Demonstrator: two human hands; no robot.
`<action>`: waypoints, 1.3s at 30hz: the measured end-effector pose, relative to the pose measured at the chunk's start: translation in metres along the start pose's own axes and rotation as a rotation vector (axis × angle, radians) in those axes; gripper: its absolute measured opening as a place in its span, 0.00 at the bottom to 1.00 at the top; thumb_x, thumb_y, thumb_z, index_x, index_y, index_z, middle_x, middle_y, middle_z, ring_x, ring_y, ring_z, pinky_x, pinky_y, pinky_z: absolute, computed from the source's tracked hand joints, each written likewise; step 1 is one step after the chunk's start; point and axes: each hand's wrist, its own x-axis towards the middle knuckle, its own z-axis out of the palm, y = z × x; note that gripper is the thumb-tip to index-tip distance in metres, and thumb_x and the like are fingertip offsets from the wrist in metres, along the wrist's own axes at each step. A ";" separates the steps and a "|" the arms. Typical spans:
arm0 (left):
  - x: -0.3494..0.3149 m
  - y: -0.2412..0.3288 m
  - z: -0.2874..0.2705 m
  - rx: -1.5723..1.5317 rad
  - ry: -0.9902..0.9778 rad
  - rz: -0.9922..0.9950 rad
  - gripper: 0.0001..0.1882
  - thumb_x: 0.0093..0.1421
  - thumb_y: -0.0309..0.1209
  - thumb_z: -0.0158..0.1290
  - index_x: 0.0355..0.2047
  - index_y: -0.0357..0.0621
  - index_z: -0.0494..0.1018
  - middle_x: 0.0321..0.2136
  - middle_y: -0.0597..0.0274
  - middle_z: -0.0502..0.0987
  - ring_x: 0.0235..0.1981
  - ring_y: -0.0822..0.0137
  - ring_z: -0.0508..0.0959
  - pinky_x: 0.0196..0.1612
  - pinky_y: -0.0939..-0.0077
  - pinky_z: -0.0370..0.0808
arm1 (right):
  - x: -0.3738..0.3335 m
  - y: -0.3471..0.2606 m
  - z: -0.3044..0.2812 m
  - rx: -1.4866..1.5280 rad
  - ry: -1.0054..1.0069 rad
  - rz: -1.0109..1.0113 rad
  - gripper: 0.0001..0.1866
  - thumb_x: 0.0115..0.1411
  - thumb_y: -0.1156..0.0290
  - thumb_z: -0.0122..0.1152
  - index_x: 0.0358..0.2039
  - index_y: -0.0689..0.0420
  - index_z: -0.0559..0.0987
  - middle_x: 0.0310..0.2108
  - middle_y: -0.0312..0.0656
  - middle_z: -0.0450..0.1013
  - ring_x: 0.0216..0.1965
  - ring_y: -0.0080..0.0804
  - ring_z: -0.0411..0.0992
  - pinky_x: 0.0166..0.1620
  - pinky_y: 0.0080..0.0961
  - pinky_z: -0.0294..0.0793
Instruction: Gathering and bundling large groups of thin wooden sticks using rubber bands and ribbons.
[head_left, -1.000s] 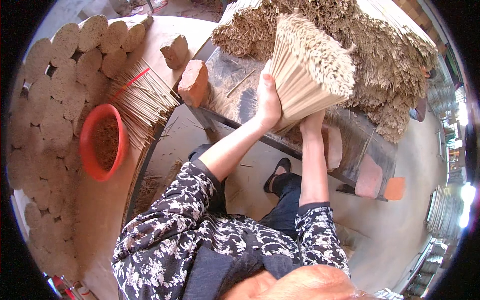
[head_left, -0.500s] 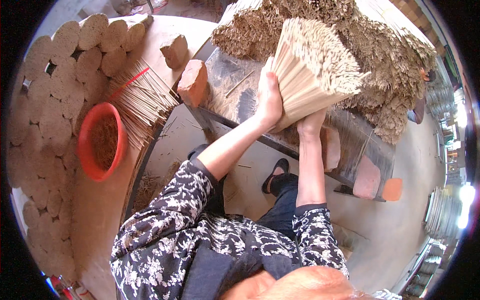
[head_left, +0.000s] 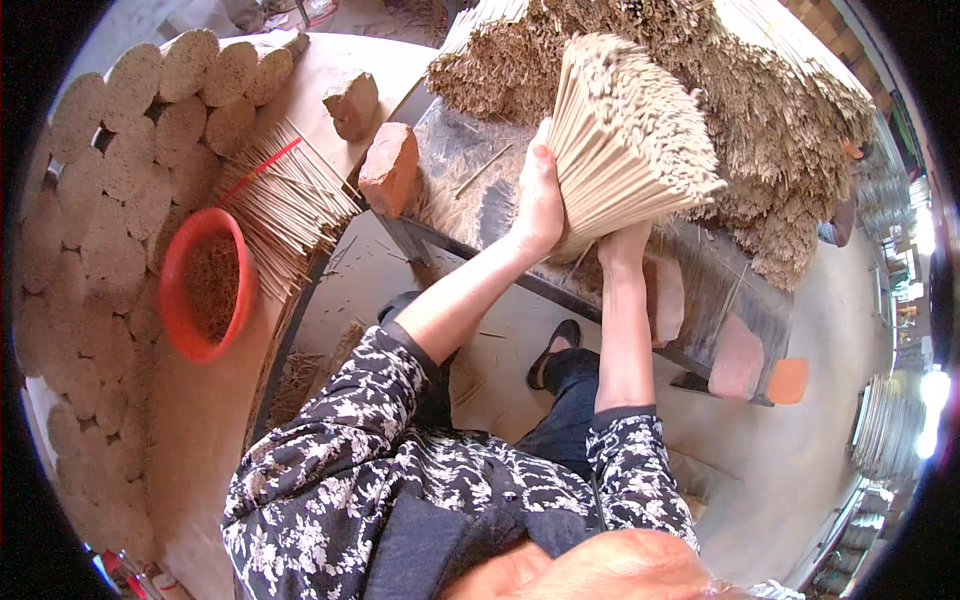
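Note:
A thick bundle of thin tan sticks [head_left: 610, 180], which look like incense sticks, is held up over the low table. Its blunt ends fan out toward the far right, and it narrows between my hands. My left hand [head_left: 541, 200] is closed around its left side, thumb on top. From the near side my right hand [head_left: 625, 245] grips its lower part, with most of those fingers hidden beneath the sticks. A large heap of similar sticks [head_left: 790, 150] lies just behind and to the right of the bundle.
The low dark table [head_left: 465, 150] carries several brick pieces, including an orange brick [head_left: 388, 170]. Loose sticks [head_left: 285, 205] lie on the left surface beside a red plastic basin [head_left: 170, 285]. Round bundles [head_left: 130, 180] are stacked at far left. My foot [head_left: 553, 350] is below.
The bundle has turned slightly in my hands; its right-hand tip sits a little further left, and the side sticks show more separately. Both hands keep their hold.

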 end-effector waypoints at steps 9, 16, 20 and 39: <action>-0.017 -0.019 -0.020 0.092 0.109 0.037 0.38 0.69 0.56 0.29 0.59 0.29 0.60 0.57 0.47 0.66 0.59 0.61 0.64 0.63 0.67 0.56 | 0.018 0.014 -0.018 -0.016 0.188 -0.024 0.32 0.69 0.46 0.35 0.63 0.57 0.57 0.60 0.39 0.61 0.60 0.31 0.60 0.62 0.34 0.58; -0.003 -0.005 0.002 0.054 0.173 0.017 0.37 0.69 0.54 0.29 0.61 0.30 0.58 0.58 0.48 0.65 0.60 0.60 0.62 0.63 0.67 0.55 | -0.001 0.002 -0.003 -0.010 0.015 -0.005 0.40 0.63 0.37 0.43 0.65 0.54 0.55 0.60 0.40 0.60 0.60 0.34 0.59 0.61 0.35 0.62; 0.027 -0.004 -0.011 -0.062 0.109 -0.224 0.37 0.70 0.53 0.29 0.60 0.29 0.59 0.58 0.45 0.66 0.60 0.59 0.64 0.64 0.68 0.54 | -0.007 -0.012 0.008 0.090 0.208 -0.108 0.39 0.65 0.37 0.36 0.66 0.54 0.54 0.62 0.40 0.57 0.64 0.33 0.53 0.66 0.34 0.51; -0.009 -0.016 -0.022 0.204 0.109 -0.099 0.36 0.69 0.52 0.31 0.61 0.29 0.57 0.59 0.44 0.64 0.62 0.57 0.62 0.63 0.68 0.55 | 0.007 0.008 -0.022 -0.006 0.213 -0.003 0.37 0.64 0.42 0.45 0.64 0.54 0.55 0.59 0.39 0.62 0.58 0.31 0.62 0.59 0.34 0.63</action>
